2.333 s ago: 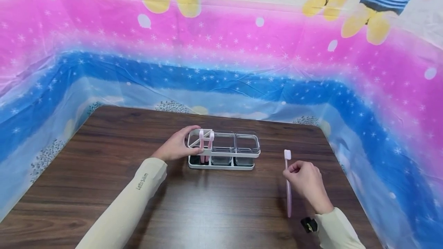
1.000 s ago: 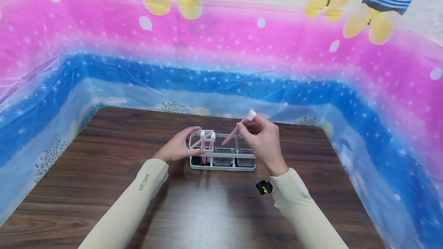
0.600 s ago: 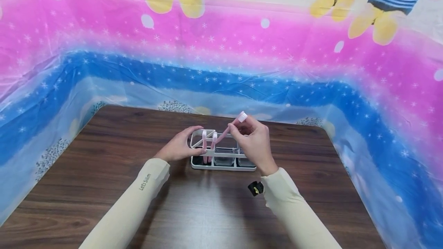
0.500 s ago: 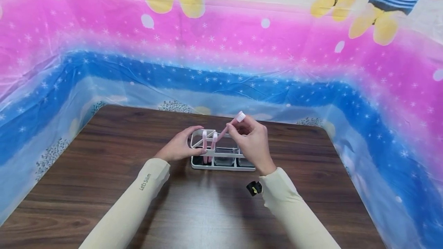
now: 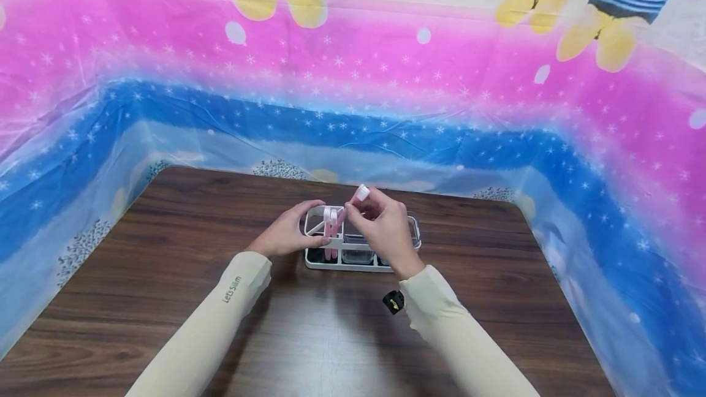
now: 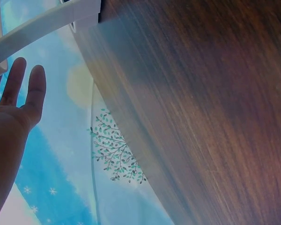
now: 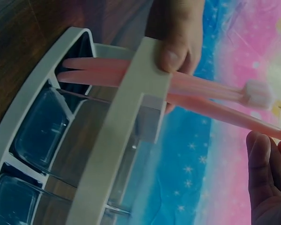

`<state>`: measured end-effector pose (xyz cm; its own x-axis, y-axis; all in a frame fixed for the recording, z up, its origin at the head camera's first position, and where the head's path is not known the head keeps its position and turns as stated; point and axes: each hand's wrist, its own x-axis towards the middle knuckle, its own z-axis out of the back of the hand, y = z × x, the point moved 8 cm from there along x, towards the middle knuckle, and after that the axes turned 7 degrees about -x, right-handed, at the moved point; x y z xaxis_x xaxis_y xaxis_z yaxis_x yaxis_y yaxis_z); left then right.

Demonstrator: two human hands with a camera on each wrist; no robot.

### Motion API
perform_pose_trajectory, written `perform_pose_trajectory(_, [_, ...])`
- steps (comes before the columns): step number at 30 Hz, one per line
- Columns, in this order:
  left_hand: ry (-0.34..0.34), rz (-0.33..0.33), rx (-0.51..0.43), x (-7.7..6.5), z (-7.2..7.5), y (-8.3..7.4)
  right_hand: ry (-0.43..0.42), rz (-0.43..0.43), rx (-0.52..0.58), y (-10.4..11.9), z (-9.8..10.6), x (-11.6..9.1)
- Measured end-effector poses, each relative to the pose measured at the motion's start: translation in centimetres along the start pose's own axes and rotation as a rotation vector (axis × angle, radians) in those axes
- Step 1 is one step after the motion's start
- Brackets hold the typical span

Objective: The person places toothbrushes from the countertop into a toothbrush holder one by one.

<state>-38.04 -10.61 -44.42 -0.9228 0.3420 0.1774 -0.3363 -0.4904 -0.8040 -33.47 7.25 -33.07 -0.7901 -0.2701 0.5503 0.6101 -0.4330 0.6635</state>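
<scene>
A white toothbrush holder (image 5: 349,266) stands towards the back of the table. My left hand (image 5: 287,231) grips its left end, thumb at the front rail and fingers round the back. Two pink toothbrushes (image 5: 330,225) stand close together in the left compartment, bristle heads up. Just right of them, my right hand (image 5: 386,225) pinches a third pink toothbrush (image 5: 361,193) below its white head. It tilts, and its handle slopes down to the left into the top of that compartment. In the right wrist view, the held toothbrush (image 7: 225,114) passes behind the white rail (image 7: 114,126); its lower end is hard to make out.
Clear cups (image 5: 357,256) sit in the holder's middle and right compartments; my right hand partly covers the right one. The brown wooden table (image 5: 309,336) reaches back to a patterned pink and blue cloth (image 5: 353,121).
My right hand has carried the toothbrush from the table's right side leftwards to the holder's left compartment. The right standing toothbrush has shifted left against the other. My left hand stays put.
</scene>
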Motion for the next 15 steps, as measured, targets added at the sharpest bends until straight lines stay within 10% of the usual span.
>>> perform_pose_trajectory(15, [-0.002, -0.012, 0.01, 0.0, 0.0, 0.0, 0.116, -0.096, -0.082, -2.0, -2.5, -0.2])
